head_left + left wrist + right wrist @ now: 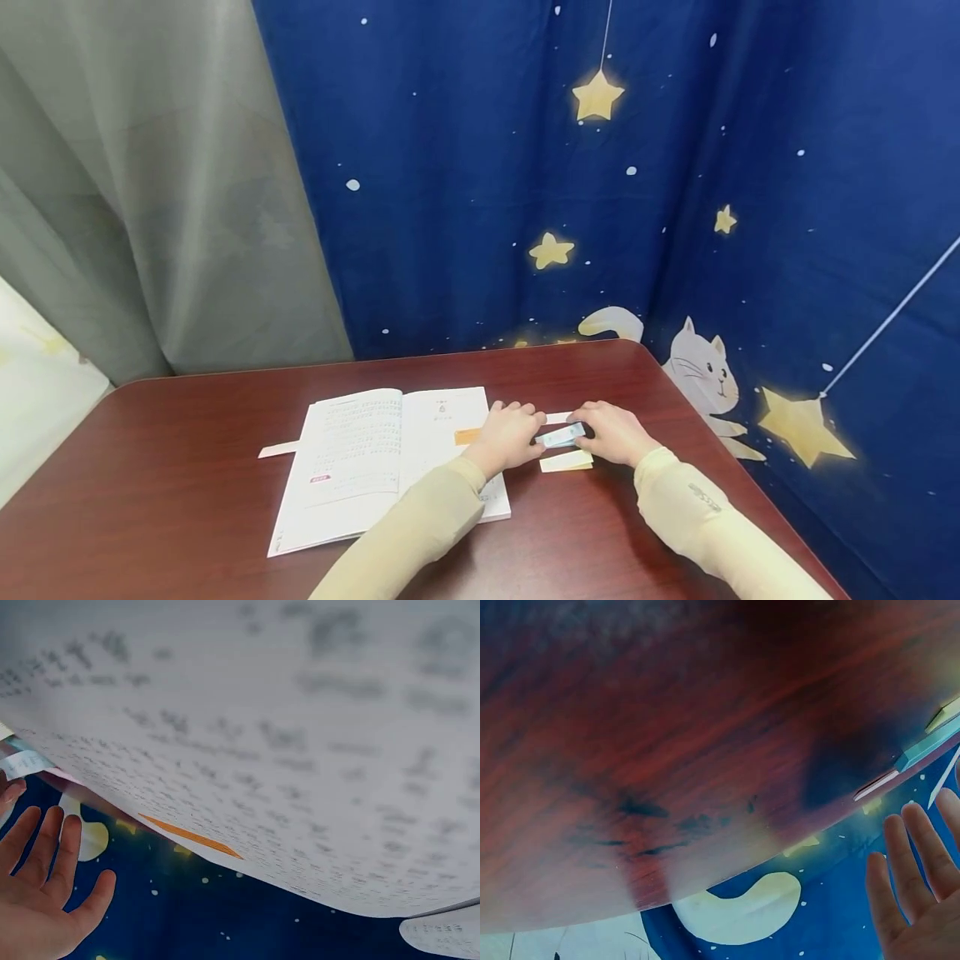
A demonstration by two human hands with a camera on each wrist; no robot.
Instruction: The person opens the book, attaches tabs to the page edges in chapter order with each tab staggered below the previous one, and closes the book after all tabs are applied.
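Just right of the open book (352, 442), a light blue printed paper strip (560, 436) spans the gap between both hands. My left hand (510, 435) reaches over the right page and pinches the strip's left end between thumb and fingers. At the other end, my right hand (611, 431) pinches it, its thumb at the near edge. A white strip (558, 417) lies just beyond, and pale yellow strips (566, 461) lie on the near side. In the left wrist view the blue strip (22, 761) shows by the left thumb; the other fingers are spread.
An orange strip (467, 436) lies on the book's right page, partly beside the left hand. From the book's left edge sticks out a pale strip (278, 450). The reddish-brown table (180, 475) ends near a grey curtain (187, 250) and a blue curtain (465, 167).
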